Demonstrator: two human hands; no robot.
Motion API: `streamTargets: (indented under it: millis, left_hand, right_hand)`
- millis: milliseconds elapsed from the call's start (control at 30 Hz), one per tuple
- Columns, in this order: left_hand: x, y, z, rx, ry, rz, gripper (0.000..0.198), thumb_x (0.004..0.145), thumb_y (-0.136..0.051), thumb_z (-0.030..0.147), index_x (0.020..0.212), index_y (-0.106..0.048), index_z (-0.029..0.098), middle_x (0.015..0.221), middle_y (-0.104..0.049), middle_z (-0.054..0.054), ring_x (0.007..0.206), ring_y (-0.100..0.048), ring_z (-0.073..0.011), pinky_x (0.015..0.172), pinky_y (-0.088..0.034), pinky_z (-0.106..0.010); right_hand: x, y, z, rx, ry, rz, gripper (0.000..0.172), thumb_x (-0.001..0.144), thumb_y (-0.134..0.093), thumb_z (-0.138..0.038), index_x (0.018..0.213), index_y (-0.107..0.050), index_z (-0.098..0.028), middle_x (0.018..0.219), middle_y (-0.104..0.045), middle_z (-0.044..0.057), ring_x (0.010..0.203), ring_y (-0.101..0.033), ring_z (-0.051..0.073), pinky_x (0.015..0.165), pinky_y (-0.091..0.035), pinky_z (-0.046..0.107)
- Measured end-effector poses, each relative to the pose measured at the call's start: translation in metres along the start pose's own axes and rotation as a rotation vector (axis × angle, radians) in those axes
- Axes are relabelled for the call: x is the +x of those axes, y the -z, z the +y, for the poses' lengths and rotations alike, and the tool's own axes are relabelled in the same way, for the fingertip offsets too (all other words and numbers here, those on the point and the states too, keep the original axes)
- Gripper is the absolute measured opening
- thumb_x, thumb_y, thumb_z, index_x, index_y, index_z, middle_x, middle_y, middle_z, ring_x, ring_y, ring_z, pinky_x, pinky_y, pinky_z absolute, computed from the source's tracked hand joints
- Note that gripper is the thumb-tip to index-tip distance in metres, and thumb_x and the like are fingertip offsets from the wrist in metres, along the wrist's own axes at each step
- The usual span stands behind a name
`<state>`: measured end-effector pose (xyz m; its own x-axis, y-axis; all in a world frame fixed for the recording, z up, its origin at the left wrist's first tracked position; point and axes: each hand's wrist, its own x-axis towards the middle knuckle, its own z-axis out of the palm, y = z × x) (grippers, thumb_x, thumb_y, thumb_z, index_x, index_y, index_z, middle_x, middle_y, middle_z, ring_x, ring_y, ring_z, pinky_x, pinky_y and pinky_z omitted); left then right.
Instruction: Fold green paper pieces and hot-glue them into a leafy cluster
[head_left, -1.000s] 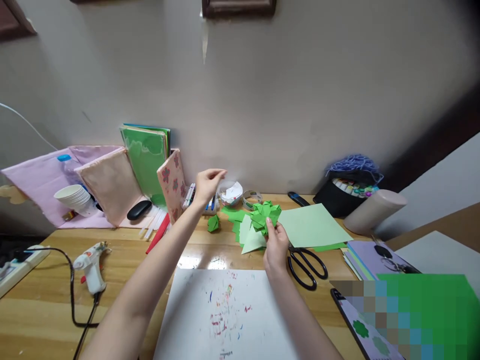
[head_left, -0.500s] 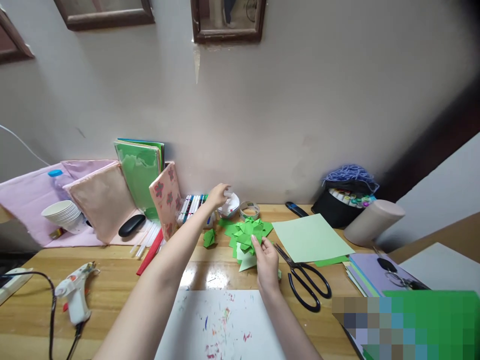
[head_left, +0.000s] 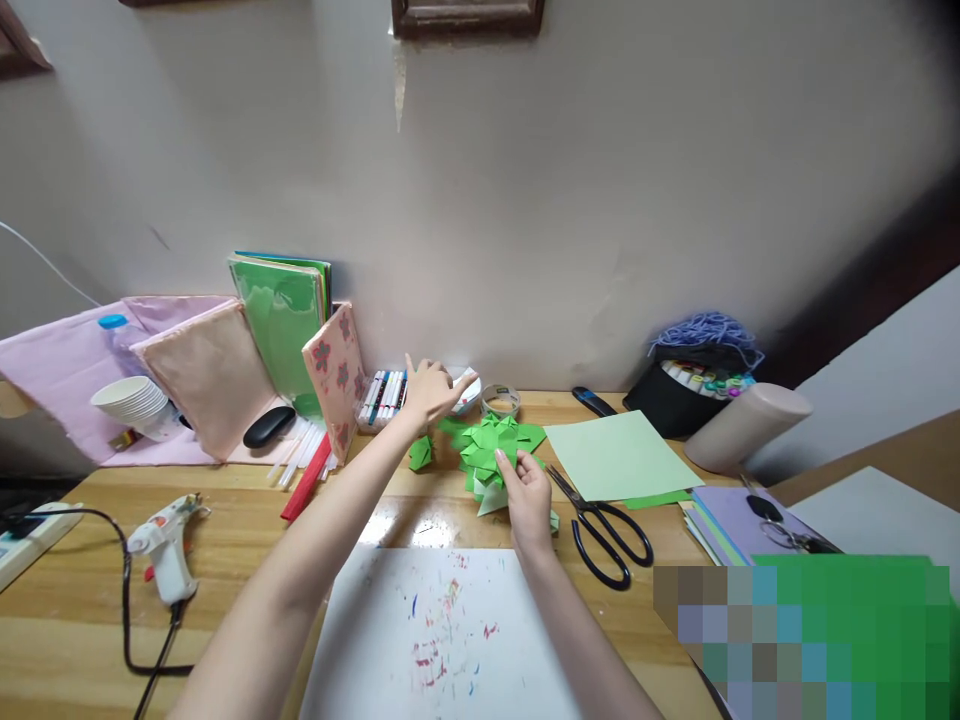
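Note:
My left hand (head_left: 433,390) reaches to the back of the table with its fingers spread and nothing visible in them. It hovers by a box of marker pens (head_left: 385,395) and partly covers a small white bowl (head_left: 469,388). With thumb and fingers, my right hand (head_left: 531,498) pinches the edge of a green folded-paper piece (head_left: 491,440) with many pointed flaps. More green and pale paper lies beneath that piece. Just left of it sits a smaller folded green paper piece (head_left: 421,453). Black-handled scissors (head_left: 604,525) lie right of my right hand.
A tape roll (head_left: 500,400) stands behind the green piece. Pale green paper (head_left: 621,457) lies to the right, near a black marker holder (head_left: 671,395). On the left is a corded glue gun (head_left: 166,550). Paint-marked white paper (head_left: 442,640) lies in front.
My left hand has opened from bent fingers over the bowl to spread fingers, shifting slightly left. My right hand still holds the green piece. The view has tilted down slightly.

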<state>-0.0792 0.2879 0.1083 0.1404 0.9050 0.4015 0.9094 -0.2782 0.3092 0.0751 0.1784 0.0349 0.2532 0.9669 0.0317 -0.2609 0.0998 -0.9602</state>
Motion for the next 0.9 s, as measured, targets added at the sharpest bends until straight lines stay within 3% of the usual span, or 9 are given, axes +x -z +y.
streamTargets:
  millis: [100, 167, 200, 300, 400, 500, 667, 767, 900]
  left_hand:
    - [-0.030, 0.011, 0.007, -0.071, 0.041, 0.134, 0.023, 0.070, -0.056, 0.016, 0.089, -0.068, 0.020, 0.113, -0.057, -0.010, 0.115, -0.041, -0.0295, 0.106, -0.002, -0.053]
    - [-0.061, 0.019, 0.013, -0.209, 0.166, 0.250, 0.058, 0.064, -0.062, 0.014, 0.120, -0.053, 0.019, 0.135, -0.038, -0.014, 0.126, -0.029, -0.0318, 0.106, -0.011, -0.051]
    - [-0.078, 0.023, 0.016, -0.311, 0.219, 0.275, 0.062, 0.065, -0.062, 0.016, 0.126, -0.047, 0.019, 0.137, -0.035, -0.014, 0.128, -0.028, -0.0310, 0.106, -0.015, -0.049]
    - [-0.135, 0.034, 0.030, -0.812, 0.436, 0.047, 0.038, 0.081, -0.047, 0.040, 0.108, -0.061, 0.016, 0.118, -0.056, -0.014, 0.116, -0.045, -0.0274, 0.104, -0.025, -0.044]
    - [-0.182, 0.049, 0.046, -1.502, 0.699, -0.308, 0.066, 0.085, -0.024, 0.059, 0.109, -0.061, 0.011, 0.117, -0.058, -0.016, 0.115, -0.048, -0.0282, 0.102, -0.029, -0.044]
    - [-0.208, 0.064, 0.056, -1.848, 0.748, -0.262, 0.062, 0.084, -0.034, 0.058, 0.111, -0.060, 0.009, 0.117, -0.059, -0.015, 0.116, -0.048, -0.0274, 0.103, -0.029, -0.042]
    - [-0.218, 0.074, 0.061, -1.678, 0.833, 0.002, 0.033, 0.078, -0.060, 0.035, 0.102, -0.064, 0.015, 0.106, -0.065, -0.008, 0.105, -0.055, -0.0215, 0.095, -0.038, -0.034]
    - [-0.220, 0.068, 0.058, -1.479, 0.872, 0.079, 0.029, 0.071, -0.068, 0.032, 0.092, -0.067, 0.011, 0.091, -0.068, -0.007, 0.093, -0.059, -0.0198, 0.089, -0.042, -0.031]
    - [-0.221, 0.064, 0.052, -1.426, 0.875, 0.152, 0.029, 0.071, -0.067, 0.033, 0.092, -0.068, 0.012, 0.087, -0.069, -0.006, 0.087, -0.061, -0.0184, 0.086, -0.044, -0.031]
  right_hand:
    - [-0.002, 0.000, -0.003, -0.044, 0.041, -0.035, 0.029, 0.070, -0.065, -0.041, 0.073, -0.049, -0.018, 0.066, -0.053, -0.003, 0.063, -0.051, 0.012, 0.062, -0.044, 0.021]
    - [-0.004, 0.000, -0.006, -0.090, 0.089, -0.048, 0.025, 0.073, -0.063, -0.040, 0.073, -0.050, -0.018, 0.065, -0.053, -0.003, 0.062, -0.051, 0.012, 0.059, -0.044, 0.021]
    - [-0.007, -0.001, -0.008, -0.133, 0.134, -0.047, 0.023, 0.075, -0.061, -0.038, 0.073, -0.051, -0.018, 0.065, -0.054, -0.002, 0.062, -0.052, 0.012, 0.058, -0.044, 0.022]
    - [-0.016, -0.001, -0.013, -0.361, 0.455, -0.078, 0.011, 0.079, -0.058, -0.030, 0.076, -0.058, -0.019, 0.069, -0.061, 0.001, 0.066, -0.057, 0.015, 0.061, -0.047, 0.025]
    - [-0.028, -0.001, -0.013, -0.593, 0.980, -0.235, 0.010, 0.080, -0.056, -0.017, 0.087, -0.063, -0.021, 0.079, -0.068, 0.004, 0.079, -0.062, 0.018, 0.075, -0.050, 0.031]
    - [-0.041, -0.001, -0.010, -0.690, 1.280, -0.355, 0.024, 0.079, -0.057, -0.010, 0.099, -0.063, -0.022, 0.091, -0.070, 0.003, 0.091, -0.062, 0.018, 0.085, -0.050, 0.031]
    - [-0.057, -0.006, -0.006, -0.726, 1.395, -0.428, 0.034, 0.076, -0.061, -0.008, 0.106, -0.061, -0.024, 0.099, -0.069, 0.001, 0.096, -0.060, 0.016, 0.091, -0.049, 0.028]
    - [-0.061, -0.010, -0.009, -0.709, 1.381, -0.470, 0.035, 0.077, -0.062, -0.014, 0.109, -0.060, -0.025, 0.099, -0.069, 0.001, 0.096, -0.059, 0.017, 0.093, -0.048, 0.030]
    - [-0.059, -0.010, -0.013, -0.646, 1.332, -0.565, 0.041, 0.073, -0.065, -0.031, 0.114, -0.056, -0.031, 0.103, -0.067, 0.000, 0.096, -0.058, 0.018, 0.095, -0.045, 0.036]
